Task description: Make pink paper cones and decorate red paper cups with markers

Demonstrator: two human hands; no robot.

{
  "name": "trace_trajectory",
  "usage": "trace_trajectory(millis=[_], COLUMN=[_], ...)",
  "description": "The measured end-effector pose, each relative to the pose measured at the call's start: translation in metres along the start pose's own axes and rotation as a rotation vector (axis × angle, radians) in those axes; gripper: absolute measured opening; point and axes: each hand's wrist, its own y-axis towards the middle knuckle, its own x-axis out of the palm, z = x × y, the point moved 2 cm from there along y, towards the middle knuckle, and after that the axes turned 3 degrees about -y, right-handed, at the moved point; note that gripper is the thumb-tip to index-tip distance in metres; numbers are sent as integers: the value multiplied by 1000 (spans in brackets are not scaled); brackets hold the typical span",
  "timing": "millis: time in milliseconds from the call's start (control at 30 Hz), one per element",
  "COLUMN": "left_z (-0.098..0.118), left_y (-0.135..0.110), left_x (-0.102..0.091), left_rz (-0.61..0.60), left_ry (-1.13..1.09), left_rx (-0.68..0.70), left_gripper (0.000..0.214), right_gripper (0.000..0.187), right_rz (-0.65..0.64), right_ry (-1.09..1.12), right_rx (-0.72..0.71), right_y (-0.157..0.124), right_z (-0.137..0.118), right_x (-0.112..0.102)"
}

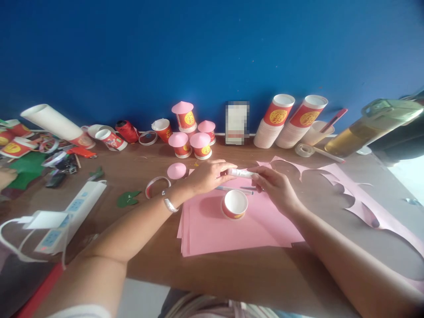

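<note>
Between my two hands is a small white tube (pixel 241 173) that looks like a glue stick, lying nearly level. My left hand (pixel 213 176) pinches its left end, and my right hand (pixel 272 181) has its fingers closed around the right end. Just below them, a short red and white paper cup (pixel 235 205) stands with its opening up on a stack of pink paper (pixel 212 234). A pen (pixel 247 191) lies on the paper behind the cup, partly hidden by my hands. To the left, a pink paper cone (pixel 176 171) rests on the table.
Several cups with pink cone roofs (pixel 183 115) stand by the wall. Two stacks of paper cups (pixel 269 130), a tape roll (pixel 304 150) and a bottle (pixel 354 132) are at right. Cut pink scraps (pixel 367 212) lie right. A power strip (pixel 74 212) and another person's hand (pixel 6 177) are left.
</note>
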Motion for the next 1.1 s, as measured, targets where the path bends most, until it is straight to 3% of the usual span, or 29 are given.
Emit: trace_trajectory(millis=[100, 200, 367, 433, 600, 733, 867, 967, 1100], left_z=[6, 3, -20, -30, -38, -34, -27, -18, -9], left_y=[-4, -6, -8, -9, -11, -7, 2, 8, 6], left_x=[-7, -10, 1, 10, 27, 26, 12, 2, -6], left_rz=[14, 50, 100, 70, -81, -65, 96, 110, 112], left_ry=[-140, -187, -112, -92, 9, 41, 15, -9, 13], left_rx=[-58, -78, -120, -127, -183, -152, -104, -28, 37], left_gripper=[30, 28, 27, 24, 24, 30, 44, 31, 20], right_gripper=[40, 38, 20, 19, 19, 17, 20, 22, 25], right_rz=[-82, -86, 37, 3, -116, -66, -50, -97, -98], right_ry=[47, -82, -804, -1082, -1349, -1314, -1031, -743, -486], right_rx=[43, -42, -320, -358, -381, -395, -418, -384, -224], right_y=[3, 9, 19, 22, 26, 28, 29, 29, 28], right_z=[-4, -5, 6, 13, 22, 14, -2, -12, -16], right_x=[4, 2, -14, -15, -10, -14, -17, -12, -8])
